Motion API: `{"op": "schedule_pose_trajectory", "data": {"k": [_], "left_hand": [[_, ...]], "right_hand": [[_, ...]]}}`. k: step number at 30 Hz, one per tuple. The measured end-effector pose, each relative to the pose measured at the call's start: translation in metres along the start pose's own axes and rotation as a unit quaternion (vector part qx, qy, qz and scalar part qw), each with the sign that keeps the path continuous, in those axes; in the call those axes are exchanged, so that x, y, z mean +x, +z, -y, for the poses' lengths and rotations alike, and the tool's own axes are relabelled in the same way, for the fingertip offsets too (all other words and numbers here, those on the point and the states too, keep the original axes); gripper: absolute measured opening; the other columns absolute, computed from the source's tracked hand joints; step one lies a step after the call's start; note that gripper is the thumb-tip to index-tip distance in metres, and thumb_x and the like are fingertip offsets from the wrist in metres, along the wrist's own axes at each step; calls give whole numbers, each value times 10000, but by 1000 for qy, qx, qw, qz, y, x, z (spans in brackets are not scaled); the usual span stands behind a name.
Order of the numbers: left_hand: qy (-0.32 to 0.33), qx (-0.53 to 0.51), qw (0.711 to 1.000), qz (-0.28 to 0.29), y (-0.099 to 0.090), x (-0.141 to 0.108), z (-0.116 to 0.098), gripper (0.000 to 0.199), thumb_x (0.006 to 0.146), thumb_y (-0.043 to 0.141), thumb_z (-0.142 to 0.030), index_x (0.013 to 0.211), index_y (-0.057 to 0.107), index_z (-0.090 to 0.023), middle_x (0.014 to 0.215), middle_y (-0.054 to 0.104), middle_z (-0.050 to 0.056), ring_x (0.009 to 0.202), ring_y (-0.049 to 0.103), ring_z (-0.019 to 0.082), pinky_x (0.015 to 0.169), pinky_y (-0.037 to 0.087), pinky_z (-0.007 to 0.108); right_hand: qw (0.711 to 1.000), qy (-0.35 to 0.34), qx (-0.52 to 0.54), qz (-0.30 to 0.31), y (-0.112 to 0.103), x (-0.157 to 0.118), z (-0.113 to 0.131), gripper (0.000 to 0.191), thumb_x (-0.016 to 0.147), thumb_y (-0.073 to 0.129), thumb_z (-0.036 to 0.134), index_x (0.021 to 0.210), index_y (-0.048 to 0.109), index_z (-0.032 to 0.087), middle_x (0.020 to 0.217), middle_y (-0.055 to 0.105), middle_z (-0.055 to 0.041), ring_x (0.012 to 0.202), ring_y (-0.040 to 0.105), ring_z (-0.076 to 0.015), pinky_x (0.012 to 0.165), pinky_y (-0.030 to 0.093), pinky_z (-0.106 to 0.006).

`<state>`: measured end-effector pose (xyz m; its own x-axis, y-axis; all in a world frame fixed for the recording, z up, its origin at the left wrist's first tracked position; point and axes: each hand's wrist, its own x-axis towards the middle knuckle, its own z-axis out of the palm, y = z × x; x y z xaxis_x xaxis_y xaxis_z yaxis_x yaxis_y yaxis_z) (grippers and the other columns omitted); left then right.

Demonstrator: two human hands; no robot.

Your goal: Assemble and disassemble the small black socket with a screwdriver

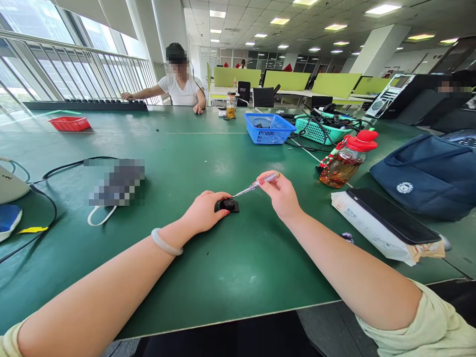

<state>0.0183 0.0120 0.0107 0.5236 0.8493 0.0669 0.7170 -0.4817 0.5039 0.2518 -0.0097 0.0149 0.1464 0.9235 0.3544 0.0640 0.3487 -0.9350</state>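
On the green table, my left hand (206, 210) is closed on a small black part (231, 204) with a flat square base, thumb and fingers gripping its left side. My right hand (281, 196) pinches the clear handle of a screwdriver (256, 185). Its thin metal shaft slants down to the left, and the tip reaches the top of the black part. Whether the tip sits in a screw is too small to tell.
Rightward are a red-lidded bottle (342, 161), a tissue pack (375, 230) under a phone (394, 215) and a blue bag (427, 176). Blue (269, 134) and green (322, 133) baskets stand behind, a red tray (70, 124) far left. A person (184, 91) sits opposite.
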Motion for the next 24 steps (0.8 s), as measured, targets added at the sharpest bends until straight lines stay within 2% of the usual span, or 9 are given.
{"op": "schedule_pose_trajectory", "data": {"k": [11, 17, 20, 24], "left_hand": [[-5, -1, 1000, 3, -1, -1, 0, 407, 878, 596, -367, 1279, 654, -328, 1250, 684, 40, 1280, 529, 296, 1098, 463, 476], [-3, 2, 1000, 0, 0, 0, 0, 428, 875, 594, -382, 1294, 651, -315, 1253, 684, 54, 1271, 534, 299, 1098, 465, 480], [-5, 6, 1000, 1, 0, 0, 0, 433, 871, 598, -375, 1296, 651, -306, 1262, 684, 56, 1261, 543, 296, 1097, 469, 474], [0, 12, 1000, -3, 0, 0, 1, 423, 871, 601, -379, 1285, 659, -311, 1253, 692, 49, 1250, 554, 301, 1090, 479, 474]], "right_hand": [[999, 53, -5, -10, -2, 5, -1, 411, 649, 817, 581, 805, 653, 238, 826, 679, -15, 845, 657, -213, 931, 519, -423], [993, 112, 17, -29, -4, 11, -7, 472, 603, 856, 585, 813, 644, 219, 817, 712, -15, 792, 689, -200, 954, 521, -431], [988, 150, -5, -38, -6, 12, -9, 444, 658, 832, 584, 818, 656, 208, 820, 735, -35, 844, 710, -219, 970, 509, -432], [986, 152, -52, -37, -6, 12, -12, 478, 701, 774, 656, 828, 680, 205, 828, 753, -61, 970, 709, -267, 1044, 441, -465]]}}
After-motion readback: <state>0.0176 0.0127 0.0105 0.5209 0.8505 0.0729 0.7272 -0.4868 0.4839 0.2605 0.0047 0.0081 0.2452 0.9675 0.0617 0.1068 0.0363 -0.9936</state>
